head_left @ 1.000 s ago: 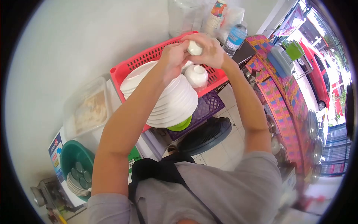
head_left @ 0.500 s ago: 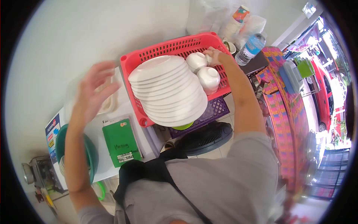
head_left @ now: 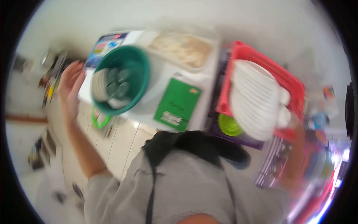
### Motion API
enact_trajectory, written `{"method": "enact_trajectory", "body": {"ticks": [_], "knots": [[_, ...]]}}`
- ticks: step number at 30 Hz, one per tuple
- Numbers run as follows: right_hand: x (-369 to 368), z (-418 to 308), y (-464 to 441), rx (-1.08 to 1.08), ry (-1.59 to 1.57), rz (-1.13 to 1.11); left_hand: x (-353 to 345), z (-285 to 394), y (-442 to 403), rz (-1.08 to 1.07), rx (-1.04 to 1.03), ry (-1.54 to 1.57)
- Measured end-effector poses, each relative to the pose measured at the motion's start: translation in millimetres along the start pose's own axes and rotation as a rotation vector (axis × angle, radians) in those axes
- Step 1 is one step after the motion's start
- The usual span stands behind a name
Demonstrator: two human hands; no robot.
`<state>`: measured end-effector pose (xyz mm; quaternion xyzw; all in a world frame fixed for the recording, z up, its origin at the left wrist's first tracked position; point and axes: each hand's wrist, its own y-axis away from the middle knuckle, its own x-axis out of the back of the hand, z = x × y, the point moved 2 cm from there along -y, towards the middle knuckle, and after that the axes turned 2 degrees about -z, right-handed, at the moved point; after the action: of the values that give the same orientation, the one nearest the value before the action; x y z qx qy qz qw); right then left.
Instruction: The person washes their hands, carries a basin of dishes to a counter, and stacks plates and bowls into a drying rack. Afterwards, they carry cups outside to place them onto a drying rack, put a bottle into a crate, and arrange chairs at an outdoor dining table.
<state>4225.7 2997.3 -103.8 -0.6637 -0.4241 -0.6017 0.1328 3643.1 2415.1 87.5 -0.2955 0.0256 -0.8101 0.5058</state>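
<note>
My left hand is raised with fingers apart and nothing in it, just left of a teal basin. In the basin stand a stack of pale dishes and several clear glasses. My right hand is smeared by motion at the near right end of the red basket, close to two white cups or bowls; its fingers cannot be made out. A row of stacked white plates leans in that basket.
A green notebook and a clear container with pale contents lie on the white table. A blue-and-white packet sits behind the basin. Lime green bowls rest under the basket's near side, above a purple crate.
The view has swung left, so the basket now appears at right and the whole basin shows. My left hand has moved from near the basket to beside the basin. My right arm is lower and blurred.
</note>
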Motion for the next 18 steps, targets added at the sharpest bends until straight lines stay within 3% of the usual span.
{"method": "enact_trajectory", "body": {"ticks": [4,8,10,12,13,15,17,18], "knots": [[29.3,2.6,28.8,-0.091,-0.185,0.002,31.7,-48.7,-2.5,0.111,0.061,-0.092],[81.9,-35.5,26.1,-0.141,-0.290,0.210,47.3,-95.5,0.6,0.011,0.136,-0.618],[106.2,-129.4,19.3,-0.108,-0.414,0.376,51.2,-125.5,4.4,-0.021,0.097,-0.675],[97.2,-300.9,5.2,0.123,-0.533,0.457,52.0,-148.6,7.4,0.008,0.040,-0.648],[81.7,-363.6,-5.6,0.323,-0.593,0.431,53.3,-162.9,7.8,0.029,0.072,-0.642],[23.3,-490.4,-26.6,0.482,-0.936,0.040,54.6,-175.2,8.7,0.057,0.070,-0.666],[-16.9,-599.8,-42.7,0.905,-0.583,0.033,57.1,-181.4,6.7,0.085,0.053,-0.682],[-50.3,-639.2,-57.4,1.045,-0.669,0.016,57.8,-185.0,5.7,0.081,0.046,-0.675]]}}
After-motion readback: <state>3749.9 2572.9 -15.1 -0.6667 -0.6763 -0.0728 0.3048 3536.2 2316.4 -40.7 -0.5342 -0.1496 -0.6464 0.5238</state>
